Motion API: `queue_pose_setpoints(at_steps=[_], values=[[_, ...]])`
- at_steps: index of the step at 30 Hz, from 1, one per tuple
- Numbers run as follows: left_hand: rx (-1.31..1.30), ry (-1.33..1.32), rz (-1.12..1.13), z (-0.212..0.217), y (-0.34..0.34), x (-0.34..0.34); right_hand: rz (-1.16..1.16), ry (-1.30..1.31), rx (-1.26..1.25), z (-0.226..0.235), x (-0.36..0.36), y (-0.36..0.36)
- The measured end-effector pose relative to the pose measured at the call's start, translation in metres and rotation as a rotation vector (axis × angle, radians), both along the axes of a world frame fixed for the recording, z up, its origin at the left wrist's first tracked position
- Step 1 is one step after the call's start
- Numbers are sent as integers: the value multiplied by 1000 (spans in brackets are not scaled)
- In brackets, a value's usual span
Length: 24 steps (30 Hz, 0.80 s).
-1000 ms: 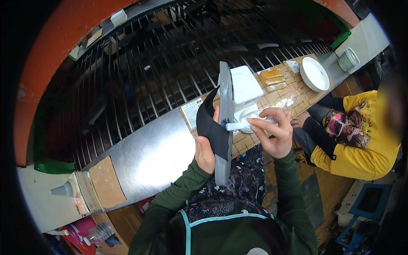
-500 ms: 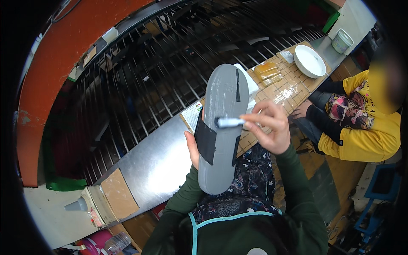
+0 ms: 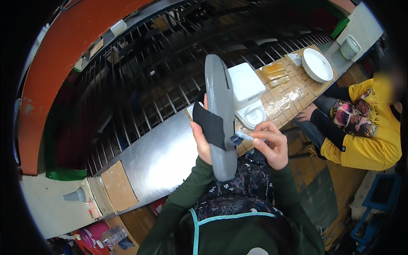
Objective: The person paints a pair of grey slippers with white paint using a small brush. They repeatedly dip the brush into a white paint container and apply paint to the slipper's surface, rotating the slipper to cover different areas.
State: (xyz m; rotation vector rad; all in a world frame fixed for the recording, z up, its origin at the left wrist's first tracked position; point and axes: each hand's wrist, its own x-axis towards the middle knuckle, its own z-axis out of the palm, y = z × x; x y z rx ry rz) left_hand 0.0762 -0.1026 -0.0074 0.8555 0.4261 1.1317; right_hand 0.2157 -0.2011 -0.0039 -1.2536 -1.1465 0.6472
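My left hand (image 3: pixel 201 143) is wrapped round the left side of a long grey shoe sole (image 3: pixel 217 80), holding it up on its edge. Wide black strap pieces (image 3: pixel 209 127) cover part of the sole by my left fingers, and a thin dark strip (image 3: pixel 225 75) shows near its far end. Between my right thumb and fingers is a small pale-handled brush (image 3: pixel 243 136). Its dark bristles are at the sole's right edge; whether they touch it I cannot tell. My right hand (image 3: pixel 274 146) is just right of the sole.
Behind the sole, a white container with a small round cup (image 3: pixel 255 115) stands on the woven-patterned board (image 3: pixel 282 98). An amber block (image 3: pixel 275 74), a white bowl (image 3: pixel 317 65) and a tub (image 3: pixel 350 47) lie farther right. Rollers (image 3: pixel 165 91) run beyond. A person in yellow (image 3: pixel 361 142) sits right.
The sole has turned more edge-on in my left hand. My right hand has drawn the brush from the sole's middle down to its right edge. The white container shows more.
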Motion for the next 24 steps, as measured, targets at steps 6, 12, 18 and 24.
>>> queue_pose_setpoints(at_steps=[6,12,18,24], values=[[246,185,62,-14,7,2,-114,18,5,-10,-16,-9],[290,298,154,-20,2,6,-208,-19,-7,-16,-23,-1],[382,380,153,-24,1,4,-324,-217,15,-13,-17,8],[379,266,83,-33,3,7,-447,-471,27,-8,-10,12]])
